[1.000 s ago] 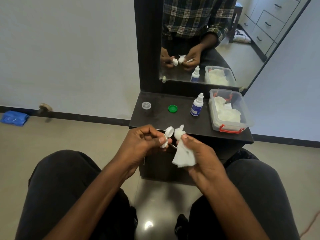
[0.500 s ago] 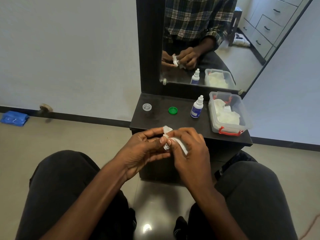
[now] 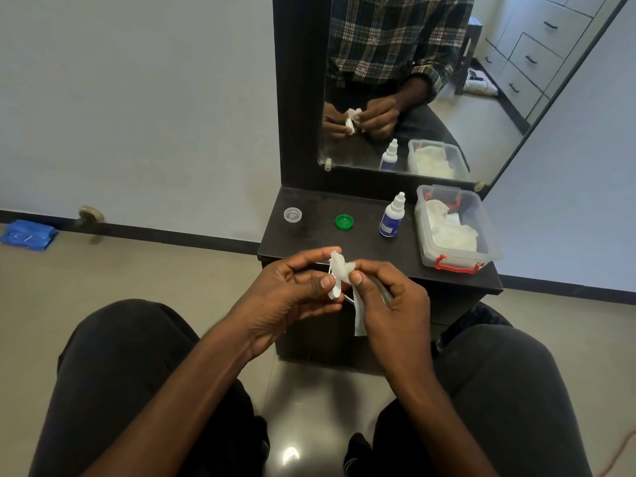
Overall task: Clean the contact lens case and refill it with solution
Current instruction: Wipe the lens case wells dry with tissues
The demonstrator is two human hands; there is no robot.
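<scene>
Dark bench (image 3: 344, 235) under mirror (image 3: 413, 80). Far right: clear tub (image 3: 481, 242) of tissues. Left of tub: solution bottle (image 3: 391, 216), green cap (image 3: 344, 222), clear cap (image 3: 293, 214). Near edge: left hand (image 3: 289, 290) fingers pinch white lens case (image 3: 335, 289); right hand (image 3: 392, 301) fingers clasp tissue (image 3: 344, 268) pressed against case.
</scene>
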